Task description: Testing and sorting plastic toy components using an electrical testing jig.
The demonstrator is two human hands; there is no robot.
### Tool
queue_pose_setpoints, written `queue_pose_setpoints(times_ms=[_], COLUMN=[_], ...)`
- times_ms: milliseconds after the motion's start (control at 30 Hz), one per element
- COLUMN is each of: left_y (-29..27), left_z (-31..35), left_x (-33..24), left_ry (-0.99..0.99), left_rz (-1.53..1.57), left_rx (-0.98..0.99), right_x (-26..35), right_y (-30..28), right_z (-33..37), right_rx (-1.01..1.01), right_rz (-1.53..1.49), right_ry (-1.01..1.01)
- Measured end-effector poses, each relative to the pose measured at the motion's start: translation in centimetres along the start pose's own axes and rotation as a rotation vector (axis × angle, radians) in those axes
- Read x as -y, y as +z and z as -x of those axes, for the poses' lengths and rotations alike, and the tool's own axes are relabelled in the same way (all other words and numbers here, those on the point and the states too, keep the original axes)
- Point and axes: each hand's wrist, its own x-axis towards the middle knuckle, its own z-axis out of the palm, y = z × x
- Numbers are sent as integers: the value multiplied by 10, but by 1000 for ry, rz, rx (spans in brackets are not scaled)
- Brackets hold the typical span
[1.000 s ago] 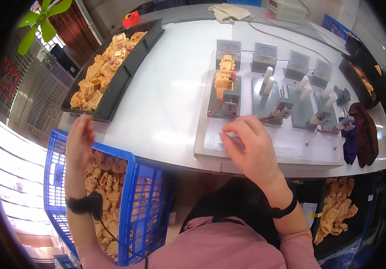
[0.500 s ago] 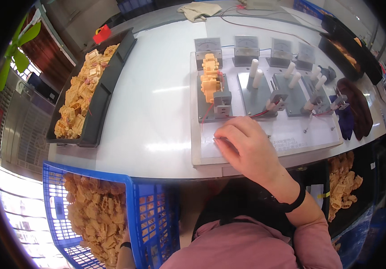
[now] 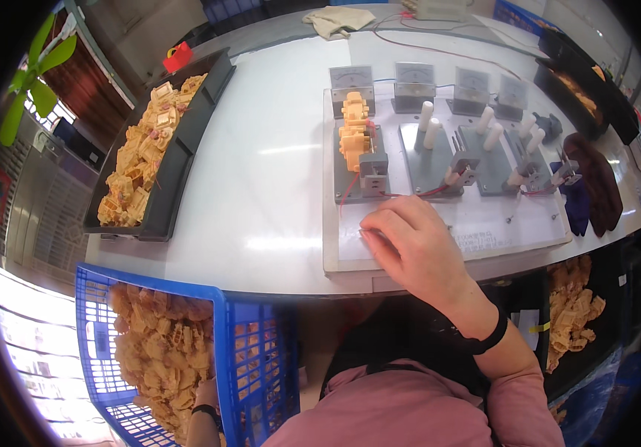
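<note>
White tabletop (image 3: 276, 171) up front, and below its near left corner sits the blue crate (image 3: 220, 335), heaped with tan plastic housings (image 3: 160, 343). The white test board (image 3: 346, 249) lies along the near edge. Over it comes the right hand (image 3: 413, 242), fingers curled toward the thumb, grip unclear! Left hand (image 3: 207, 391) down in the crate, partly hidden, hold impossible to tell. One yellow-orange housing (image 3: 354, 141) stands on the board's leftmost fixture (image 3: 346, 186).
</note>
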Motion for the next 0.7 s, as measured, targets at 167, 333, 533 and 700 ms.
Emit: queue_pose_setpoints(times_ms=[167,333,533,700], left_y=[-101,-100,-284,-437], left_z=[67,32,104,190], left_x=[-41,32,8,-136], left_ry=[-111,-12,643,1181], left_rz=[424,2044,2388,2029], left_rx=[-33,-296,-632,-322], right_x=[-9,-9,-17,-53], right_y=[-1,-11,-50,-62], right_z=[5,4,14,24], right_rx=[-14,-109,-375,-628], right_rz=[21,-161,-132,-283], right_ry=[-45,-111,-105,320])
